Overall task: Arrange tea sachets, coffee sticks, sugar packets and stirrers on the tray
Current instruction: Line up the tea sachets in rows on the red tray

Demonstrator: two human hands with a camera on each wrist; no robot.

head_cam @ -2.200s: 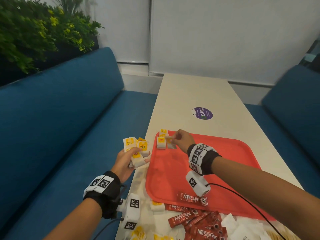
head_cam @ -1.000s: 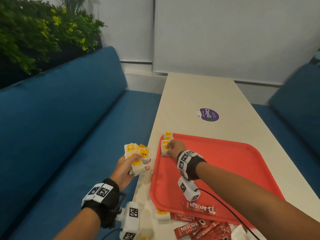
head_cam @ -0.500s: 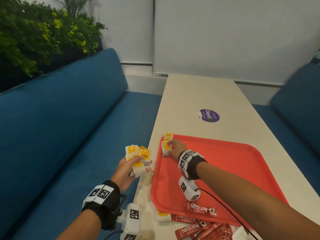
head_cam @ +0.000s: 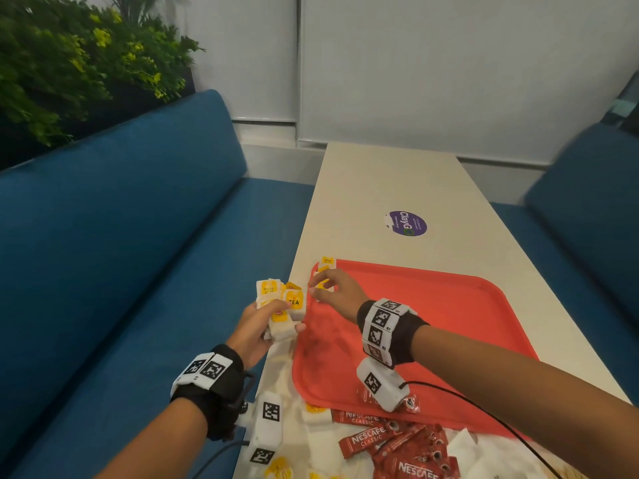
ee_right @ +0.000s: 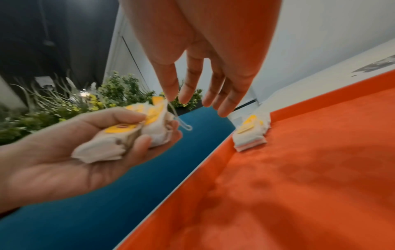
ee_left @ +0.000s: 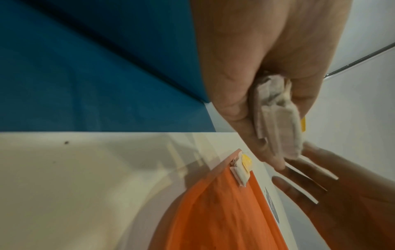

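Observation:
My left hand (head_cam: 278, 318) grips a bunch of yellow-labelled tea sachets (head_cam: 281, 302) just off the left edge of the red tray (head_cam: 432, 305). In the right wrist view the bunch (ee_right: 132, 135) lies in the curled left hand (ee_right: 64, 160). My right hand (head_cam: 316, 288) hovers beside the bunch with straight fingers (ee_right: 226, 101) that hold nothing; its thumb tip is close to a loose sachet string (ee_right: 181, 123). A few tea sachets (head_cam: 326, 264) (ee_right: 250, 133) (ee_left: 242, 170) lie stacked in the tray's far left corner.
Red coffee sticks (head_cam: 397, 447), white packets (head_cam: 484, 458) and a loose tea sachet (head_cam: 314, 413) lie on the white table (head_cam: 380, 188) in front of the tray. Blue benches (head_cam: 121, 254) run along both sides. A purple sticker (head_cam: 405, 224) lies beyond the tray.
My right hand has let go of the sachets in the tray corner and moved left to the bunch in my left hand. The left hand has barely moved.

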